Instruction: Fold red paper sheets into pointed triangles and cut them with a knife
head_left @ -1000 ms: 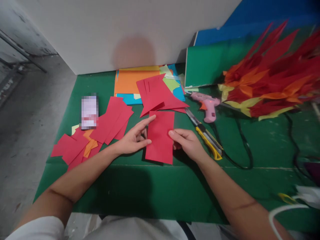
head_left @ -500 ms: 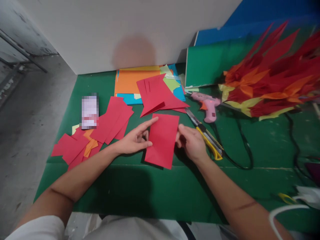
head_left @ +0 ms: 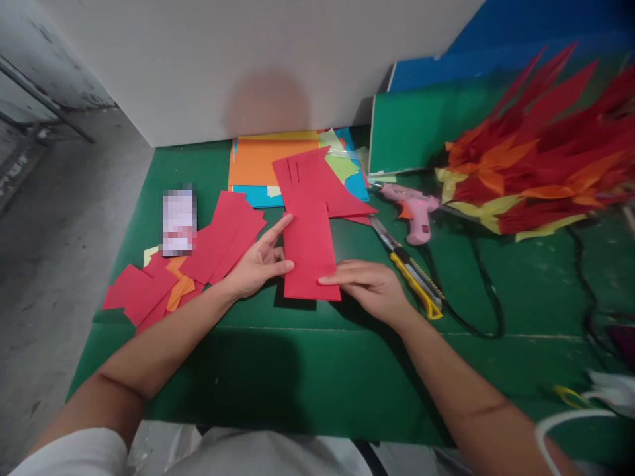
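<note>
A red rectangular piece of paper (head_left: 310, 244) is held slightly above the green table, its left edge by my left hand (head_left: 258, 264). The left thumb and index finger stretch along that edge, the other fingers curled. At the lower right corner, my right hand (head_left: 374, 287) pinches the sheet, thumb on top and fingers mostly underneath. Just behind lies a larger red paper piece (head_left: 307, 175) with several slits, partly covered by the held sheet. Right of my right hand rests a yellow utility knife (head_left: 411, 271), blade pointing away from me.
A pink glue gun (head_left: 419, 208) with a black cord lies beyond the knife. Red paper pieces (head_left: 218, 248) and a phone (head_left: 179, 221) are at left. Orange paper (head_left: 272, 162) sits at the back. A flame-like paper decoration (head_left: 536, 158) and green board (head_left: 421, 132) stand at right.
The red sheet has shifted up and left and turned slightly, now overlapping the slit piece. My right hand has moved from beside its right edge to grip its lower right corner.
</note>
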Motion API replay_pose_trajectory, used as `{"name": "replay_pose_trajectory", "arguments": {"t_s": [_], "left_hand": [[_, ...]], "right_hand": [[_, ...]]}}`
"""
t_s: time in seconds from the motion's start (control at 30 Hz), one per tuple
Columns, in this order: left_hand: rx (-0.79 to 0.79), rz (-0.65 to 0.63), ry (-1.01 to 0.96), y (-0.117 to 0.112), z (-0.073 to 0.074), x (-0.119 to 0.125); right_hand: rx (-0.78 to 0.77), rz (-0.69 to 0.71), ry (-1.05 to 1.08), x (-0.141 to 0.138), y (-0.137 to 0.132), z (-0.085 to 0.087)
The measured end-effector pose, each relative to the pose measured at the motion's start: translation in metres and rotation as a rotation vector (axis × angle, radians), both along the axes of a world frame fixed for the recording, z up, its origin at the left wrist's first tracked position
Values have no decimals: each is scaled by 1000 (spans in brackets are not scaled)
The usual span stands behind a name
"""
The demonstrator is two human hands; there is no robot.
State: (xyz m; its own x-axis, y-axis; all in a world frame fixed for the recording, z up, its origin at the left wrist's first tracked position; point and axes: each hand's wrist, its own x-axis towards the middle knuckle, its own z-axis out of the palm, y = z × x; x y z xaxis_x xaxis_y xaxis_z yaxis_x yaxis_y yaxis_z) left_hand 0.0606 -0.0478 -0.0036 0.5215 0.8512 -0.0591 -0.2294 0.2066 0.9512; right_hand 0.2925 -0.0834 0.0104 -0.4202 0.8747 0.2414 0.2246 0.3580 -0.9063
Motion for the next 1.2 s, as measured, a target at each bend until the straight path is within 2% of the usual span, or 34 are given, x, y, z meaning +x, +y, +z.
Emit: {"name": "replay_pose_trajectory", "arguments": {"t_s": [0.33, 0.4, 0.47, 0.53, 0.6, 0.67, 0.7, 0.83, 1.0, 1.1, 1.2], "left_hand": [[35, 56, 10, 5, -3, -3], [33, 95, 6, 6, -1, -3], [39, 144, -6, 7, 1, -4], [37, 147, -15, 6, 3, -3], [24, 93, -17, 4, 4, -2], [-1, 20, -17, 0, 4, 0], [-13, -11, -21, -1, 4, 1], [-28, -91, -47, -5, 6, 3], [-49, -125, -46, -7, 4, 2], [-37, -83, -1, -8, 3, 3], [52, 50, 82, -8, 1, 5]], "right_hand": [[-69, 166, 137, 1, 0, 2], [-108, 255, 183, 2, -1, 2], [-142, 285, 252, 3, -2, 1], [-183, 170, 277, 4, -4, -1], [-211, -34, 222, 4, -5, -2], [-187, -187, 117, 2, -5, -3], [-151, -216, 67, 2, -5, -3], [-10, -179, -30, -1, -2, -2], [0, -213, -24, -1, 0, -3], [-20, -216, 11, 0, 0, -6], [-51, -243, 49, 0, 1, -9]]}}
